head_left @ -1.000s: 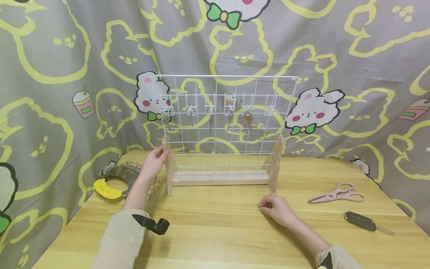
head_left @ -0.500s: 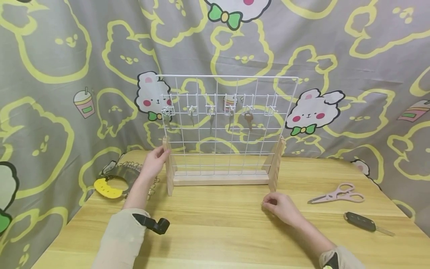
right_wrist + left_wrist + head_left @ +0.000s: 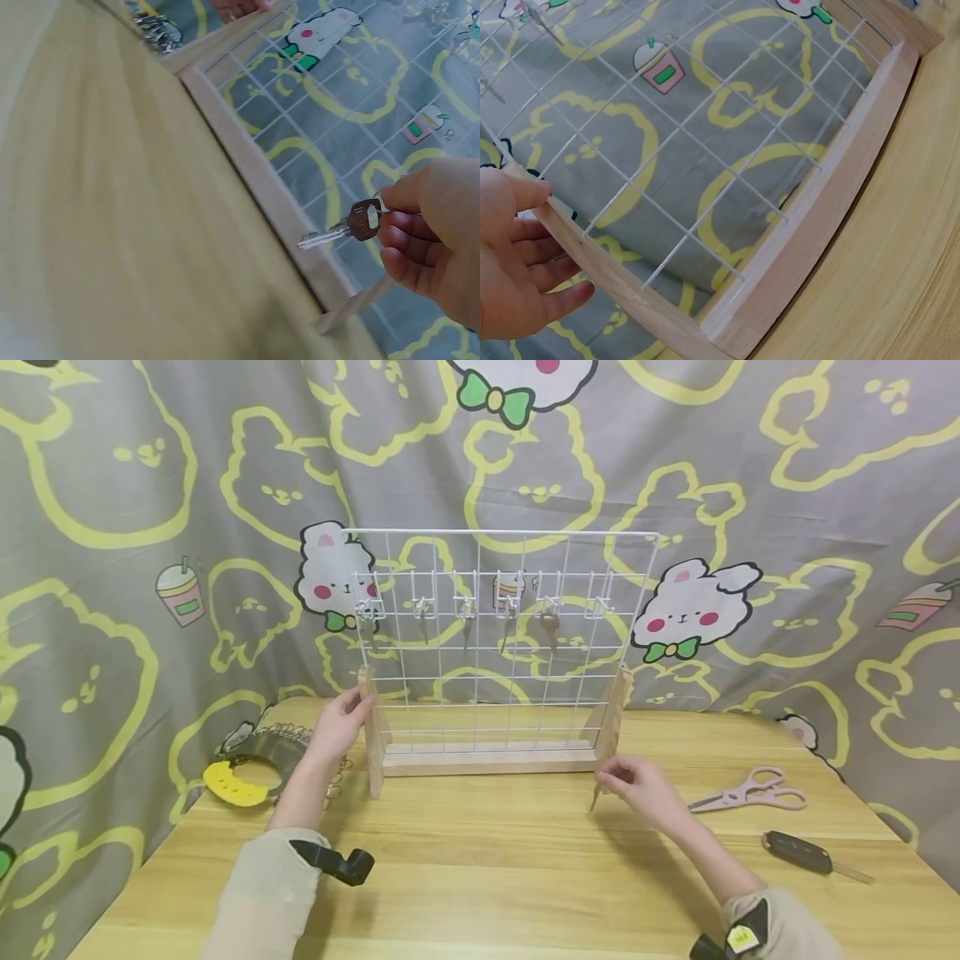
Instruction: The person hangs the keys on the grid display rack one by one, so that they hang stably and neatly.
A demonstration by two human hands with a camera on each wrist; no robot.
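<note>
A white wire grid rack with a wooden base (image 3: 487, 764) stands upright at the middle of the table. With thumb and fingers my left hand (image 3: 341, 722) holds the top of its left wooden upright (image 3: 604, 274). My right hand (image 3: 637, 785) is low in front of the right upright (image 3: 615, 714), pinching the small ring of a key (image 3: 364, 221). This key has a brown head and a silver blade that points down in the head view. Higher on the grid, several keys (image 3: 551, 627) hang from white hooks; the far right hook (image 3: 598, 607) shows no key.
Pink-handled scissors (image 3: 750, 791) and a black car key (image 3: 798, 852) lie on the right of the table. At the left, a yellow piece (image 3: 232, 785) sits with a bunch of metal rings (image 3: 292, 735). A patterned curtain (image 3: 420, 460) hangs close behind.
My right hand has risen from near the tabletop toward the rack's right upright, and the key now shows hanging below its fingers. My left hand keeps its hold on the left upright.
</note>
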